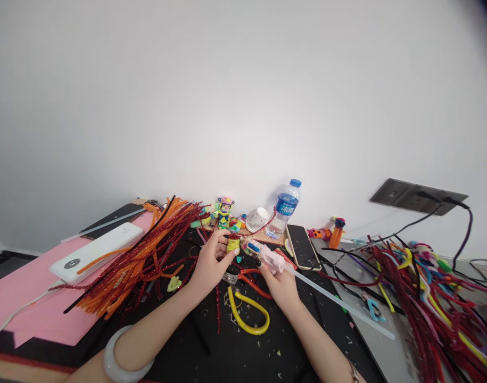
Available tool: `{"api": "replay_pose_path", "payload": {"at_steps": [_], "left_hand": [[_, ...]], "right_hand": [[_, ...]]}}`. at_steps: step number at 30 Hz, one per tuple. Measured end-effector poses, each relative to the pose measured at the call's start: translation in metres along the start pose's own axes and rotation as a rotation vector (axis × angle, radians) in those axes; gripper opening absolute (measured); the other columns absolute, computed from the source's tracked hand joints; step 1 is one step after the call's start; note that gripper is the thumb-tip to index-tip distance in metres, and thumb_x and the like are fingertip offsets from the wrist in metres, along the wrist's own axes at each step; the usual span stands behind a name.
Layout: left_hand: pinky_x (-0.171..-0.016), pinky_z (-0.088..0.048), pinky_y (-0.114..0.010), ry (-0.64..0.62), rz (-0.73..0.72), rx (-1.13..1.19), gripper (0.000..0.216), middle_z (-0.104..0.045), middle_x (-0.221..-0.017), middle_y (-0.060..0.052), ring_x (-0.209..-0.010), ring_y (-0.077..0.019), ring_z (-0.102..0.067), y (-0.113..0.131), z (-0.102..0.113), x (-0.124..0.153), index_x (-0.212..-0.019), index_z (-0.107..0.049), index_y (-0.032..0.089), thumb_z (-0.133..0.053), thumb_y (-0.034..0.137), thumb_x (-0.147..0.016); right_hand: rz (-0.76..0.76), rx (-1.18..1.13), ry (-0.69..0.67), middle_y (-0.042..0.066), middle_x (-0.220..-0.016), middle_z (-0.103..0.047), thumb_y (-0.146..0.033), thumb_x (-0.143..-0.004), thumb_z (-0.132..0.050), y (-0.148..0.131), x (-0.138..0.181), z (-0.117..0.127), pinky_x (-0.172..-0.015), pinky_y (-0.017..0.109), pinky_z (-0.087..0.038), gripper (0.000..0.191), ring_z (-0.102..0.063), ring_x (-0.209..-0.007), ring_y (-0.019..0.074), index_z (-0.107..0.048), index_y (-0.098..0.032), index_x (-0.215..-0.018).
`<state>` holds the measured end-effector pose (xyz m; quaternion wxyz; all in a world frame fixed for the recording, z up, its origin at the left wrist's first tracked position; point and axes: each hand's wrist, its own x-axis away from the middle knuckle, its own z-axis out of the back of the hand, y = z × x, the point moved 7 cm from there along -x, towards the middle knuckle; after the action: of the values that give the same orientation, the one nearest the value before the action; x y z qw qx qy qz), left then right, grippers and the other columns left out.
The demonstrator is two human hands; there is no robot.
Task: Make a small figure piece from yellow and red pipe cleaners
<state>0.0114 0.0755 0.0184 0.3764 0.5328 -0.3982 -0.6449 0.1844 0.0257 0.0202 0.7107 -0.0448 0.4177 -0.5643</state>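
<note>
My left hand is closed around a small yellow pipe-cleaner piece, with a sparkly red pipe cleaner rising beside it toward the bottle. In my right hand is a pale pink glue gun, its nozzle end pointing left at the yellow piece. A long translucent glue stick sticks out of its back, down to the right. Whether the nozzle touches the yellow piece I cannot tell. Below my hands lie pliers with one yellow handle and one orange handle on the black mat.
Orange and red pipe cleaners are heaped at left by a white power bank. Behind my hands stand a colourful doll, a paper cup, a water bottle and a phone. More pipe cleaners cover the right side, under a wall socket.
</note>
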Motion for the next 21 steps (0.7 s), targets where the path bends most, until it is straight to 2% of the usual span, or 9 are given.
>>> {"api": "replay_pose_path", "payload": {"at_steps": [4, 8, 14, 16, 18, 20, 21], "left_hand": [[-0.066, -0.047, -0.022, 0.002, 0.015, -0.001, 0.03, -0.051, -0.086, 0.0, -0.072, -0.0101, -0.056, 0.0, 0.002, 0.0, -0.107, -0.043, 0.023, -0.054, 0.024, -0.079], [-0.07, -0.047, -0.023, -0.01, 0.025, 0.027, 0.029, -0.052, -0.096, -0.002, -0.076, -0.0101, -0.057, -0.002, 0.002, -0.001, -0.107, -0.043, 0.023, -0.052, 0.023, -0.08], [-0.077, -0.047, -0.026, -0.099, 0.036, 0.106, 0.028, -0.05, -0.104, -0.004, -0.084, -0.012, -0.058, -0.003, -0.006, 0.0, -0.108, -0.043, 0.023, -0.051, 0.023, -0.081], [-0.079, -0.047, -0.026, -0.133, 0.034, 0.129, 0.028, -0.051, -0.104, -0.004, -0.086, -0.0121, -0.057, -0.001, -0.009, 0.002, -0.108, -0.043, 0.023, -0.052, 0.022, -0.081], [-0.079, -0.047, -0.025, -0.192, 0.038, 0.152, 0.027, -0.053, -0.102, -0.003, -0.087, -0.0123, -0.057, 0.002, -0.013, 0.004, -0.106, -0.043, 0.022, -0.052, 0.022, -0.081], [-0.08, -0.047, -0.025, -0.281, 0.044, 0.156, 0.025, -0.054, -0.098, -0.003, -0.087, -0.0128, -0.057, 0.005, -0.019, 0.006, -0.104, -0.045, 0.022, -0.053, 0.021, -0.081], [-0.08, -0.047, -0.026, -0.33, 0.045, 0.152, 0.025, -0.055, -0.096, -0.002, -0.087, -0.013, -0.057, 0.006, -0.022, 0.008, -0.104, -0.046, 0.021, -0.053, 0.02, -0.08]], "right_hand": [[-0.106, 0.045, -0.024, 0.004, -0.076, -0.065, -0.03, -0.082, -0.048, 0.006, -0.004, 0.003, -0.06, 0.027, -0.043, 0.016, -0.061, -0.069, 0.0194, -0.059, -0.019, -0.085], [-0.252, 0.237, -0.087, 0.005, -0.082, -0.066, -0.031, -0.081, -0.048, 0.021, -0.006, 0.003, -0.062, 0.029, -0.04, 0.021, -0.061, -0.073, 0.0214, -0.058, -0.02, -0.095], [-0.243, 0.433, -0.078, 0.013, -0.11, -0.059, -0.016, -0.068, -0.052, 0.031, -0.005, 0.003, -0.082, 0.046, -0.035, 0.045, -0.049, -0.103, 0.0337, -0.053, -0.019, -0.112], [-0.204, 0.38, -0.028, 0.012, -0.117, -0.054, -0.019, -0.068, -0.052, 0.025, -0.006, 0.007, -0.086, 0.05, -0.032, 0.049, -0.043, -0.109, 0.035, -0.05, -0.021, -0.117], [-0.084, 0.232, 0.03, 0.01, -0.12, -0.051, -0.024, -0.073, -0.051, 0.01, -0.008, 0.012, -0.088, 0.048, -0.033, 0.047, -0.041, -0.112, 0.0315, -0.046, -0.023, -0.119], [0.065, 0.026, 0.05, 0.01, -0.111, -0.052, -0.029, -0.076, -0.051, -0.006, -0.007, 0.016, -0.085, 0.042, -0.037, 0.038, -0.046, -0.104, 0.0264, -0.046, -0.021, -0.113], [0.09, -0.06, 0.064, 0.009, -0.103, -0.054, -0.031, -0.077, -0.052, -0.01, -0.006, 0.017, -0.081, 0.038, -0.04, 0.031, -0.049, -0.097, 0.024, -0.048, -0.02, -0.105]]}}
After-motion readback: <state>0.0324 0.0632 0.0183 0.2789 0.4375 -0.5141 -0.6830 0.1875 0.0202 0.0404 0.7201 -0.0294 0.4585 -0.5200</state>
